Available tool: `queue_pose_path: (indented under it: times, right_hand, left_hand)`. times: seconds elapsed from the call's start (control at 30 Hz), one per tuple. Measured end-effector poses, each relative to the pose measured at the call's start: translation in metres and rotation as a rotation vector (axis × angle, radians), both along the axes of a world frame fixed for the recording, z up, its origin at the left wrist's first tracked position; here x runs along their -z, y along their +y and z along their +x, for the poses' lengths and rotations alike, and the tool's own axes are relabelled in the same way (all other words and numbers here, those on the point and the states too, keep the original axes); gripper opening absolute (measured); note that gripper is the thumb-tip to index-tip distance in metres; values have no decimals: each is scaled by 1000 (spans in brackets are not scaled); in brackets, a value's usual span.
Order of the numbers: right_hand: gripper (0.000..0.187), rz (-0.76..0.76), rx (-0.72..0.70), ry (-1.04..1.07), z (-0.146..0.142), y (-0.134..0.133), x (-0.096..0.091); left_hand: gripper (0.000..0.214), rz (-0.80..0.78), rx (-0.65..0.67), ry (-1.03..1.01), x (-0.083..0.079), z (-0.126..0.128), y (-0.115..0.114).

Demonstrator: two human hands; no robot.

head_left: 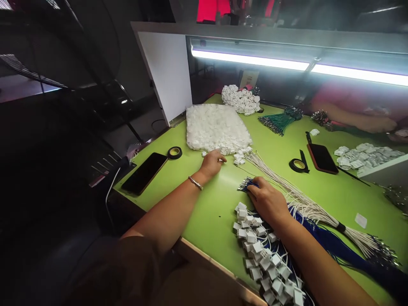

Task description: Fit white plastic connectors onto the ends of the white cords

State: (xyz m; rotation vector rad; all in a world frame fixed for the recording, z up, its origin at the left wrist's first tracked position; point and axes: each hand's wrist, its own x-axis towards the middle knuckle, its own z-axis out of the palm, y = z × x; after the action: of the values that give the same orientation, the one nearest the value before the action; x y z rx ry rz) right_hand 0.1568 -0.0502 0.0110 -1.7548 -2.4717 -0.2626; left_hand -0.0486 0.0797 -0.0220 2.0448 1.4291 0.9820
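My left hand (213, 162) reaches to the near edge of a large heap of small white plastic connectors (216, 127), fingers curled on the loose pieces there; what they pinch is too small to make out. My right hand (267, 200) lies palm down on the tips of a bundle of blue wires (334, 246), fingers closed around their metal ends. A bundle of white wires (306, 204) runs just beyond that hand. Finished white connectors with wires (264, 255) are piled below my right wrist.
On the green table (204, 199) lie a black phone (144, 173), a tape roll (174, 152), a second tape roll (298, 165), a red-cased phone (321, 158), green wires (280, 121) and more connector piles (241, 99). Another person's arm (357, 119) rests at the far right.
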Motion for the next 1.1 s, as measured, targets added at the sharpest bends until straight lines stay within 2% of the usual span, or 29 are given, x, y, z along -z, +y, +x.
queue_pose_path:
  times: [0.13, 0.23, 0.33, 0.4, 0.47, 0.6, 0.67, 0.77, 1.0, 1.1]
  right_hand:
    - [23, -26, -78, 60, 3, 3, 11]
    - [22, 44, -71, 350, 8, 4, 16]
    - [19, 73, 12, 707, 13, 6, 15]
    - [18, 8, 111, 928, 15, 7, 12]
    - [18, -83, 191, 1112, 15, 8, 8]
    - [20, -161, 202, 1308, 12, 6, 1]
    - [20, -171, 187, 1333, 9, 3, -2]
    - [17, -157, 197, 1295, 6, 0, -3]
    - [16, -50, 210, 1088, 4, -3, 4]
    - [16, -5, 209, 938, 5, -4, 4]
  left_hand:
    - [20, -51, 7, -47, 0, -4, 0]
    - [20, -21, 16, -80, -3, -2, -2]
    - [27, -42, -2, -307, -13, 5, -10]
    - [30, -168, 24, -538, -22, 12, -21]
    - [26, -354, 105, -756, -32, 21, -37]
    - [24, -748, 258, -1057, -38, 38, -69]
    - [25, -874, 281, -1131, -35, 44, -78]
    - [26, -940, 265, -1175, -29, 49, -81]
    - [27, -955, 319, -1155, -28, 50, -83]
    - [26, -901, 341, -1099, -28, 51, -83]
